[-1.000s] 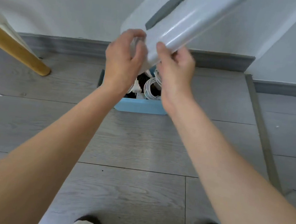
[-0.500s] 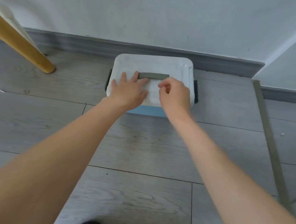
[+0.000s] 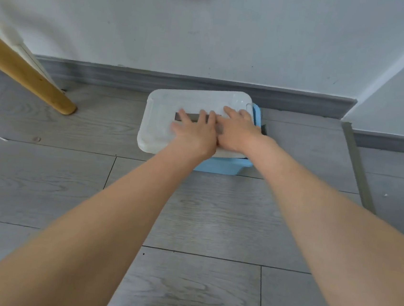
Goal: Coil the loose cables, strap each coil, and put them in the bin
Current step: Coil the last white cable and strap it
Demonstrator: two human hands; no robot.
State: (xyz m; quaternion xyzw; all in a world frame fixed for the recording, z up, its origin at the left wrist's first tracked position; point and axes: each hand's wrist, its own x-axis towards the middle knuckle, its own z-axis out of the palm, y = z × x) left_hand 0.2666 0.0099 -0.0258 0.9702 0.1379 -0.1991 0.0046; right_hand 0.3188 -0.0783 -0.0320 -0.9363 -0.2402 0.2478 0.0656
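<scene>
White lid (image 3: 196,102) sits skewed left on my blue bin (image 3: 222,166); left hand (image 3: 194,133) and right hand (image 3: 238,131), fingers spread flat, should slide it right, then press evenly.

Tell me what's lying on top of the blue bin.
A white lid covers the blue bin, sitting askew. The left hand and right hand press flat on the lid. The bin's contents are hidden.
</scene>
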